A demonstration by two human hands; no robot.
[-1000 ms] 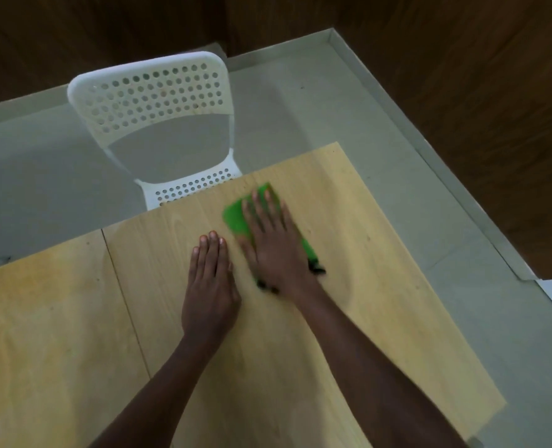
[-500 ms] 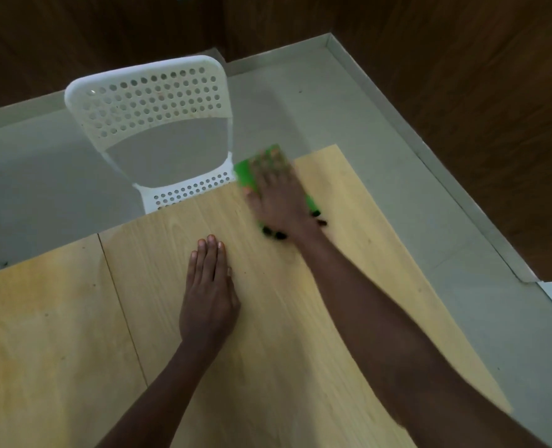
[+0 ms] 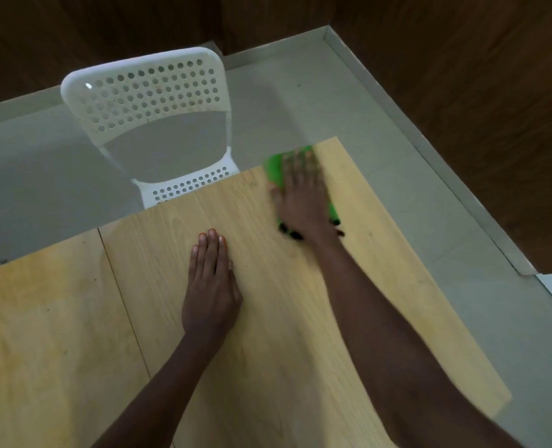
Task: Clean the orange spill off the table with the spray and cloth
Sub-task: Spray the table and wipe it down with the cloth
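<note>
Green cloth (image 3: pixel 274 169) pinned flat under right hand (image 3: pixel 303 202) at table's (image 3: pixel 358 195) far edge — fingers straight, pressing. Left hand (image 3: pixel 210 286) flat, empty, nearer me — next stroke pulls back.

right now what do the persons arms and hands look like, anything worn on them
Both forearms are bare in the head view: no sleeves, gloves, watch or rings show. The left hand has short, plain nails. The right hand is motion-blurred, so its nails cannot be made out. Small dark bits by its wrist look like the cloth's trim, but that is uncertain.
</note>
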